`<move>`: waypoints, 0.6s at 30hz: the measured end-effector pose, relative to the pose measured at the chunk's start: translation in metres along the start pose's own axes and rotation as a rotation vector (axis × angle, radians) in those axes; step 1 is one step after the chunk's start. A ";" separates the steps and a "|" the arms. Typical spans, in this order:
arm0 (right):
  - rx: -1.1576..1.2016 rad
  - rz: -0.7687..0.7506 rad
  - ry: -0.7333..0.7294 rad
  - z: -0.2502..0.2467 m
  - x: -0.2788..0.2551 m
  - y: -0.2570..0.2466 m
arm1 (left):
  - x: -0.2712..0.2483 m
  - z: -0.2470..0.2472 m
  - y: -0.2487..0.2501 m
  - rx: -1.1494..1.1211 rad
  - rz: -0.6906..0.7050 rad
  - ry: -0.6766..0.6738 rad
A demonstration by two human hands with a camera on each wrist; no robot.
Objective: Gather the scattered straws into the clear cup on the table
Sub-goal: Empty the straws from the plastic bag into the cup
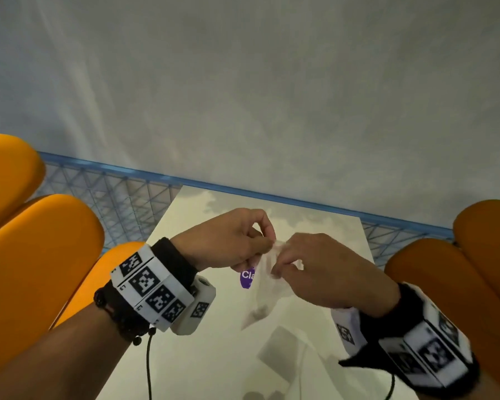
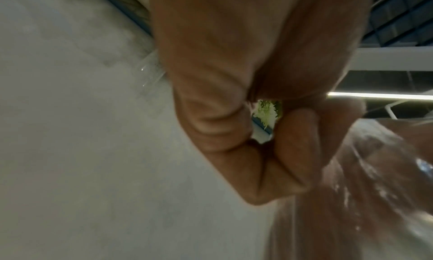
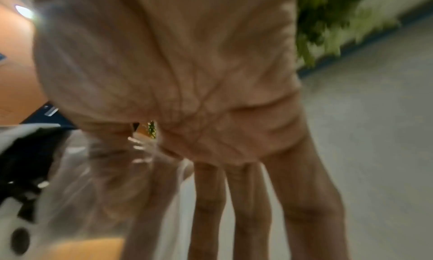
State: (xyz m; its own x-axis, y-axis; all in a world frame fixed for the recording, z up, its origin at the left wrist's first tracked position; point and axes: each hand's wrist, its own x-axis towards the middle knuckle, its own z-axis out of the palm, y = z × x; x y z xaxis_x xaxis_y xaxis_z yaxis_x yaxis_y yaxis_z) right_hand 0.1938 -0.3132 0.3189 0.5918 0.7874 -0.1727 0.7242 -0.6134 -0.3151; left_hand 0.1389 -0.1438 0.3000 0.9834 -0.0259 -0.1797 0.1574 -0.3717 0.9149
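Observation:
Both hands are raised over the white table [image 1: 214,356], holding a clear plastic bag [image 1: 264,287] with a purple label [image 1: 247,277]. My left hand [image 1: 267,241] pinches the bag's top edge between thumb and fingers. My right hand [image 1: 280,267] pinches the same edge from the other side, blurred by motion. The crinkled bag [image 2: 374,171] hangs next to my curled left hand [image 2: 269,134]. The right wrist view shows my right hand [image 3: 164,143] with the bag [image 3: 105,180] beside it. I cannot tell what the bag holds. No straw or cup shows plainly.
Orange chair backs stand at the left [image 1: 41,241] and at the right [image 1: 474,269] of the table. A blue mesh fence [image 1: 113,197] runs behind it, with grey floor beyond. Something clear glints beside my left hand [image 2: 152,73].

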 end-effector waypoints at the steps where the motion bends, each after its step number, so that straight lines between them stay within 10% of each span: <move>1: -0.020 0.017 -0.068 0.002 0.012 -0.001 | 0.000 -0.001 -0.001 0.000 0.022 0.032; 7: 0.118 -0.009 0.079 0.024 0.068 -0.012 | -0.032 0.002 -0.041 -0.362 0.169 0.298; 13: 0.303 -0.397 0.338 -0.009 0.074 -0.041 | -0.043 0.022 -0.137 -1.355 -0.335 0.155; 18: 0.636 -0.317 0.310 -0.003 0.075 -0.030 | -0.012 -0.012 -0.128 -2.032 0.194 0.328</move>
State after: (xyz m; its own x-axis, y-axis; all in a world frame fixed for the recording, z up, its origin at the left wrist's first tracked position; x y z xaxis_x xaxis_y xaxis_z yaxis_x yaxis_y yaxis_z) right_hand 0.2174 -0.2364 0.3182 0.5302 0.8086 0.2550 0.5886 -0.1345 -0.7972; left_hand 0.1083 -0.0852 0.1894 0.9358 0.2858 -0.2064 -0.3001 0.9530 -0.0411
